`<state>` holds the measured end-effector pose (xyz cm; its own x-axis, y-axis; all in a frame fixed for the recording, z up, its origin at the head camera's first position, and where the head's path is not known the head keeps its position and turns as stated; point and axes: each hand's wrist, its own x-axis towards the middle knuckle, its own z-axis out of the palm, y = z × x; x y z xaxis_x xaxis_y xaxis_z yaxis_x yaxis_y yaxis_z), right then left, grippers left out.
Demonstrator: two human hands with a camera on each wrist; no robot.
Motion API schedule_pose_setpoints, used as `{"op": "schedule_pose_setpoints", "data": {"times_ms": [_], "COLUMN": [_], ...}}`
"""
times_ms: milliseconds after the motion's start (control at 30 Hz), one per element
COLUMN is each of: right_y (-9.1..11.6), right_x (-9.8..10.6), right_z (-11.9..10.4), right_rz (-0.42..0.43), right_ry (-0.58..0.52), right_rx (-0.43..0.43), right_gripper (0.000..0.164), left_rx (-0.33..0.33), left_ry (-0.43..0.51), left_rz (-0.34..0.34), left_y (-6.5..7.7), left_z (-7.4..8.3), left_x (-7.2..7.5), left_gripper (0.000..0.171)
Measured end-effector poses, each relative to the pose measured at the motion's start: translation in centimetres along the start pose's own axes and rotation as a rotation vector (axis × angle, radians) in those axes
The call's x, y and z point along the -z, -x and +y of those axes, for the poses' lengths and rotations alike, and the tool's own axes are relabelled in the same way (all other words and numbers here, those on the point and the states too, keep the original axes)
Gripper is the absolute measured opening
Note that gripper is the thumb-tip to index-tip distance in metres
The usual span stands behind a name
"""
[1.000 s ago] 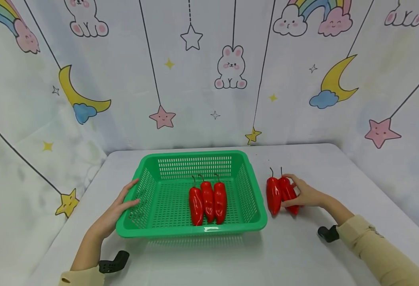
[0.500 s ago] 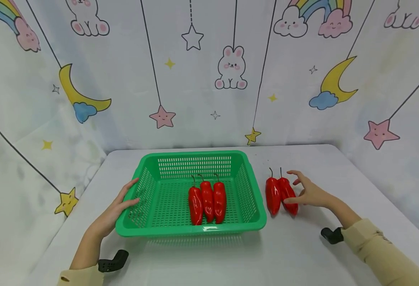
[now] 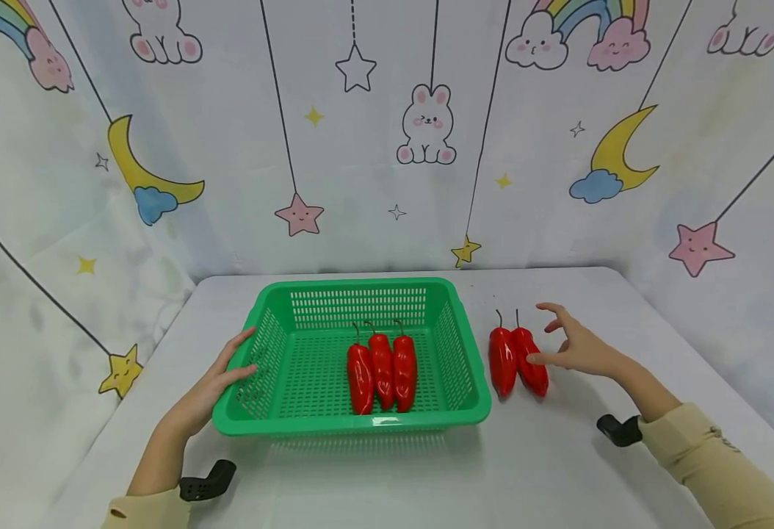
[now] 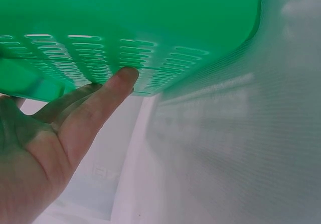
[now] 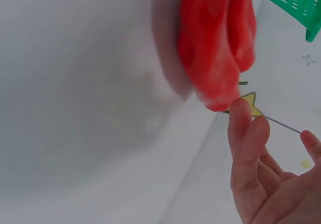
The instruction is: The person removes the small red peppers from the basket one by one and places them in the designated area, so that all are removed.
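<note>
Three red peppers (image 3: 382, 371) lie in one green basket (image 3: 281, 426) beside the left hand (image 3: 197, 400), and two more peppers (image 3: 502, 362) lie by the thumb of the right hand (image 3: 579, 349), making five. There are two beige sleeves (image 3: 697, 455), one behind each hand, and two black wrist devices (image 3: 620, 431), likewise. One white table (image 3: 374, 485) spreads beneath both hands. Beyond them, one printed backdrop (image 3: 228, 117) shows two yellow crescents (image 3: 615, 150) and two pink stars (image 3: 299, 214).

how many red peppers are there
5. In the green basket: left pepper, middle pepper, right pepper. On the white table right of it: nearer pepper, farther pepper by the right hand.
</note>
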<state>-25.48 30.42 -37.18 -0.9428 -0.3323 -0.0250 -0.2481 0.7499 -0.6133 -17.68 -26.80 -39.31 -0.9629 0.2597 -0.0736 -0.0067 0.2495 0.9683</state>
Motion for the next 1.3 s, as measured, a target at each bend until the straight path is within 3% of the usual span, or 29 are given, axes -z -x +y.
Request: {"op": "schedule_pose_setpoints", "data": {"times_ms": [667,1300], "right_y": [-0.5,-2.0], "right_x": [0.6,0.2], "right_z": [-5.3,-9.3], "right_rz": [0.028,-0.022], "right_ry": [-0.045,-0.091], "right_rx": [0.078,0.189], "right_gripper": [0.085,0.075], "left_rx": [-0.024,-0.030], "left_ry": [-0.012,-0.025], "left_rz": [-0.007,-0.006], "left_y": [0.1,0.0], "left_z": [0.1,0.0], "left_x": [0.1,0.0], "left_gripper": [0.063,0.064]}}
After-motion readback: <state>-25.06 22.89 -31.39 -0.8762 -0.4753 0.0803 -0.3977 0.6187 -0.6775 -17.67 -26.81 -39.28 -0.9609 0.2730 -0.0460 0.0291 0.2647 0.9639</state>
